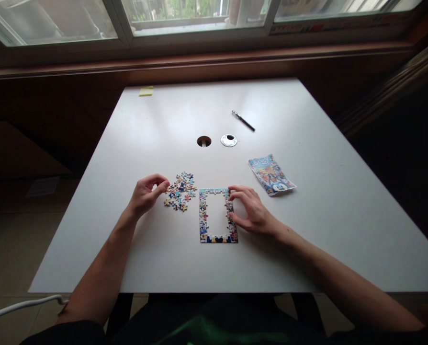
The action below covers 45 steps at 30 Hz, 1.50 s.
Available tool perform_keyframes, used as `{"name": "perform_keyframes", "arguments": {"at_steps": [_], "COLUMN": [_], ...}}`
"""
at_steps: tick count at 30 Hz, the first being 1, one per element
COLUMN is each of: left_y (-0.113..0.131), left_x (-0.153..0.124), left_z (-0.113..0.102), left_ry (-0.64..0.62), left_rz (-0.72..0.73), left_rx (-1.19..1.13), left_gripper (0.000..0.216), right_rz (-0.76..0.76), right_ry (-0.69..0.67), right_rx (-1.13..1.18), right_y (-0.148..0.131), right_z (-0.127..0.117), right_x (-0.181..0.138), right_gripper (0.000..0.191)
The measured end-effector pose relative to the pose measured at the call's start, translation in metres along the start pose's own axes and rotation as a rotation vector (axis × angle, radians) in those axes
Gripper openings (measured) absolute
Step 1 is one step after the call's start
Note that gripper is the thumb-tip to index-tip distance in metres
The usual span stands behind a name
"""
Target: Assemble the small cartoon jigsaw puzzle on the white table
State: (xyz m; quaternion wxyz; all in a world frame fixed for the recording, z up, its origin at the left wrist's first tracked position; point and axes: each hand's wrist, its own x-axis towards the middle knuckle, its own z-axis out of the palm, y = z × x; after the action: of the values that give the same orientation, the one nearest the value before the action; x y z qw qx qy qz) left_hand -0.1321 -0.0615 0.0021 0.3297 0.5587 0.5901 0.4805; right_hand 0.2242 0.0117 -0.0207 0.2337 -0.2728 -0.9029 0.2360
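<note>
Puzzle pile (181, 194) left, joined border (203, 215) right.
Left hand (148, 194): pinched narrow at the pile's left edge; I cannot tell whether it grips a piece. The pieces look light and stiff, best taken by their rims. The border, just beside the pile, is likely thin and apt to split at its joints if lifted; better steadied flat by its outer edges. Right hand (252, 208): thumb and fingers parted, at the border's right side. The smooth white table (156, 261) also bears a note (146, 91), hole (204, 141), cap (229, 140), pen (243, 120) and leaflet (270, 173); a window (196, 12) lies beyond.
</note>
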Motion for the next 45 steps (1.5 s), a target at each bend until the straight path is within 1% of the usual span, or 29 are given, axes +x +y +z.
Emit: {"name": "perform_keyframes", "arguments": {"at_steps": [5, 10, 13, 16, 19, 22, 25, 31, 36, 40, 45], "left_y": [-0.004, 0.0, 0.005, 0.007, 0.006, 0.003, 0.001, 0.002, 0.006, 0.007, 0.008], "left_x": [0.0, 0.0, 0.001, 0.002, 0.002, 0.002, 0.002, 0.001, 0.001, 0.001, 0.001], "left_z": [-0.001, 0.0, 0.002, 0.003, 0.004, 0.006, 0.007, 0.008, 0.009, 0.01, 0.01], "left_ry": [-0.006, -0.055, -0.106, -0.157, -0.233, -0.322, -0.372, -0.368, -0.397, -0.382, -0.381], "left_rz": [0.01, 0.056, 0.122, 0.229, 0.32, 0.35, 0.354, 0.366, 0.368, 0.38, 0.39], "left_rx": [0.032, 0.088, 0.163, 0.284, 0.406, 0.491, 0.545, 0.585, 0.594, 0.586, 0.575], "left_gripper": [0.018, 0.015, 0.011, 0.007, 0.006, 0.007, 0.009, 0.009, 0.01, 0.015, 0.012], "right_rz": [-0.001, 0.003, 0.001, 0.002, -0.001, -0.001, 0.005, 0.011, 0.007, 0.007, 0.004], "right_ry": [-0.002, -0.004, -0.002, -0.003, -0.002, -0.001, -0.004, 0.002, -0.002, 0.0, -0.003], "right_rx": [0.001, -0.002, -0.002, -0.004, -0.001, -0.001, 0.002, 0.009, 0.008, 0.006, 0.003], "right_y": [0.0, 0.001, 0.001, 0.001, 0.0, -0.002, -0.002, -0.002, -0.002, -0.001, 0.0], "right_z": [0.0, 0.0, 0.001, 0.001, 0.0, -0.001, -0.002, -0.001, -0.001, -0.001, 0.0], "right_x": [0.0, 0.0, -0.001, 0.0, 0.0, 0.001, 0.001, 0.001, 0.001, 0.0, 0.0], "right_gripper": [0.033, 0.032, 0.033, 0.034, 0.033, 0.032, 0.032, 0.032, 0.032, 0.031, 0.032]}}
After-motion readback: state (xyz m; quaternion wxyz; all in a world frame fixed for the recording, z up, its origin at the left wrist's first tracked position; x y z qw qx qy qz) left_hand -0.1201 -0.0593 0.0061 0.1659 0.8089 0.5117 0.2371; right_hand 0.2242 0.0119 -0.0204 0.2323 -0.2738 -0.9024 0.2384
